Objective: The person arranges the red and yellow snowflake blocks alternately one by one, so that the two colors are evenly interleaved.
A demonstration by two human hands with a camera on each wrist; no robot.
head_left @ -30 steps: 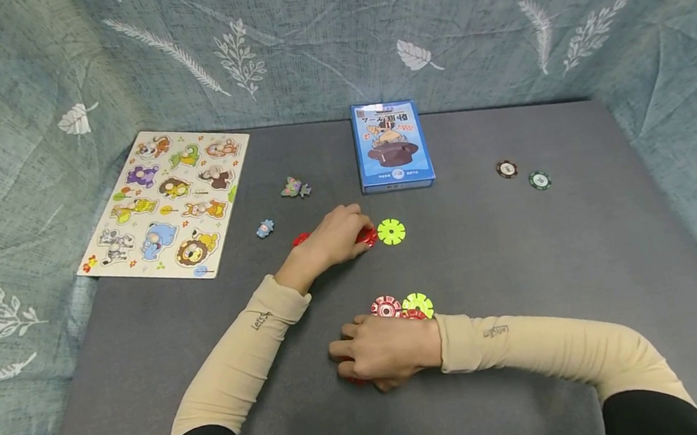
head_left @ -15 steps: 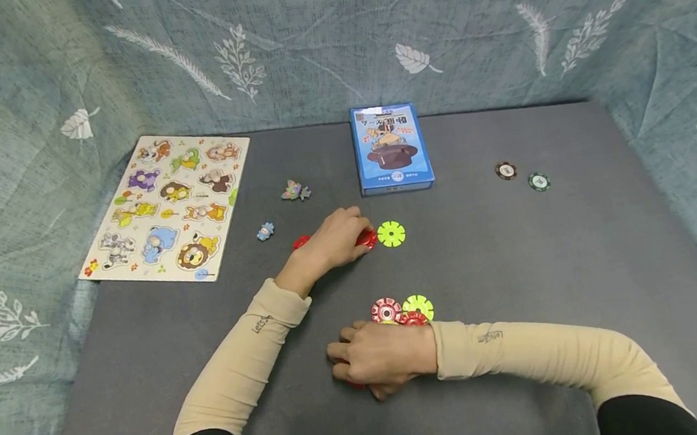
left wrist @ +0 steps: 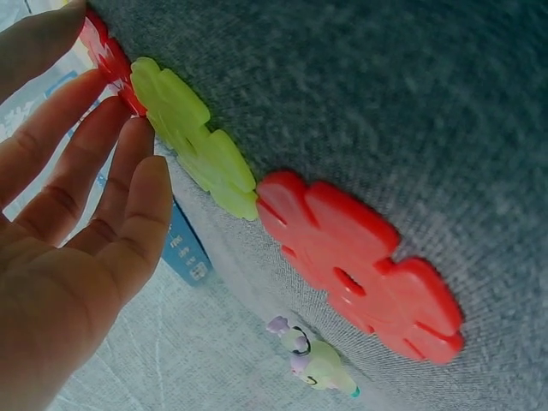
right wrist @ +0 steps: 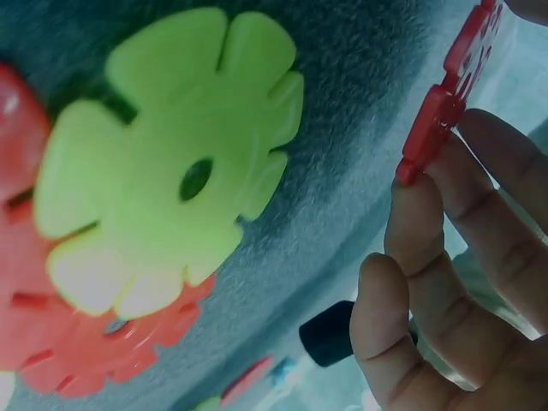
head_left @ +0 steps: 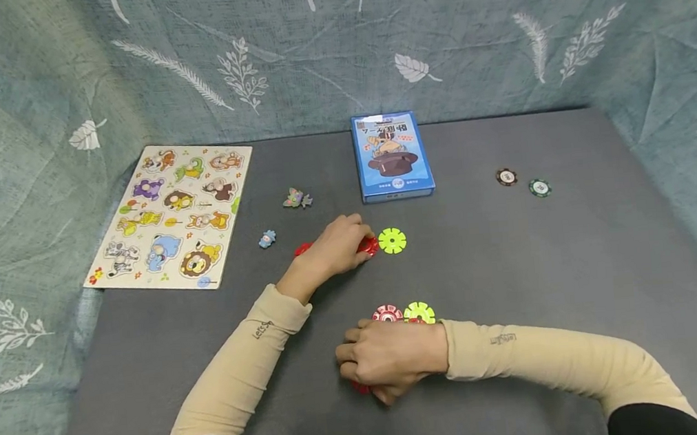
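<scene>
My left hand [head_left: 337, 246] reaches over a row of notched plastic discs, thumb and fingertips on the edges of a red disc [head_left: 368, 245]. A yellow-green disc [head_left: 392, 240] lies just right of it. In the left wrist view another yellow-green disc [left wrist: 193, 137] and a red disc [left wrist: 360, 265] continue the row, partly hidden from the head by the hand. Nearer the body, my right hand [head_left: 388, 355] pinches a red disc [right wrist: 449, 103], seen edge-on in the right wrist view. Beside this hand is a loose cluster with a red-and-white disc [head_left: 387, 313] and a yellow-green disc [head_left: 419, 311].
An animal peg puzzle board [head_left: 174, 219] lies at the left, a blue card box [head_left: 393, 157] at the back. Two small figures, one winged [head_left: 297, 198] and one blue [head_left: 267, 239], sit between. Dark brown [head_left: 507, 177] and green [head_left: 540, 187] poker chips lie right.
The head view has tilted up slightly, so everything sits lower. My right hand has shifted slightly right since half a second ago, covering more of the cluster. My left hand stays at its red disc.
</scene>
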